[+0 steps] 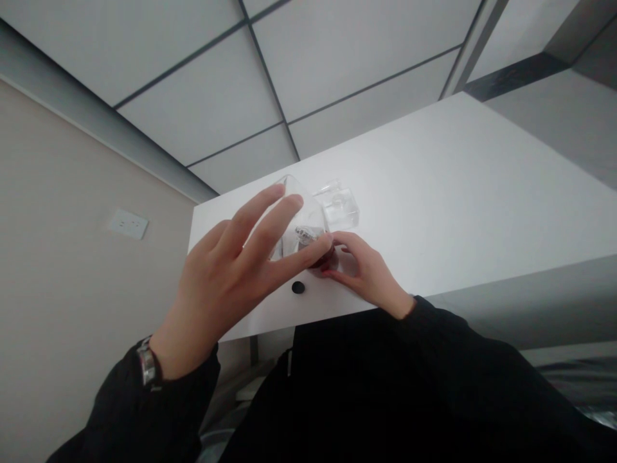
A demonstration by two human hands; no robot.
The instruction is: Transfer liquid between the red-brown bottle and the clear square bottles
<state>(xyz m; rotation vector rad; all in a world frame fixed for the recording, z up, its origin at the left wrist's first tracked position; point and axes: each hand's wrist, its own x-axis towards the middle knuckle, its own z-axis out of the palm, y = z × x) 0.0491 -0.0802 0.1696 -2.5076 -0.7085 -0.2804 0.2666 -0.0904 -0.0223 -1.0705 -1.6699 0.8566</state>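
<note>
My left hand (231,270) reaches up and wraps its fingers round a clear glass vessel (301,215) with a dark red part at its lower end, held in front of a white cabinet (457,193). My right hand (364,270) pinches that dark red part (321,257) between thumb and fingertips. Both sleeves are black, and a watch (147,366) sits on my left wrist. A second clear glass piece (342,206) lies just behind the vessel, partly hidden by it.
A small black knob (298,287) sits on the cabinet face below the hands. A white wall socket (128,224) is on the beige wall at left. Ceiling panels (313,58) fill the top of the view.
</note>
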